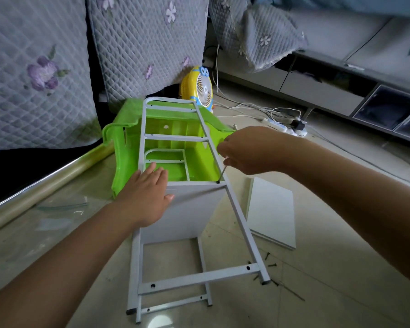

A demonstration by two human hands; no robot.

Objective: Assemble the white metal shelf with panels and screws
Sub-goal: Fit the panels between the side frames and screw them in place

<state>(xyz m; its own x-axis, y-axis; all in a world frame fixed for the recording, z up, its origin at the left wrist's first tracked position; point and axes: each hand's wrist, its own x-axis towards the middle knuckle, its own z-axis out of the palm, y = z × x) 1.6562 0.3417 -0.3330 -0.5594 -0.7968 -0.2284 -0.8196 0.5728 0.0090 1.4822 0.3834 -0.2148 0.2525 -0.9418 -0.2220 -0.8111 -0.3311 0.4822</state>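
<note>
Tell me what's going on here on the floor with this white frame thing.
A person is putting together a white metal shelf on the floor. The left hand presses flat on a white panel to steady it, while the right hand works a screwdriver into a screw at the panel's top corner. A spare panel and loose screws lie nearby.

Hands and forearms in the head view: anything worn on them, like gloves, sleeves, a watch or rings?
Nothing worn shows. The left hand and right hand are bare, with no gloves, and no rings can be made out. Both forearms are bare right to the frame edges, with no sleeve, watch or band in view.
</note>
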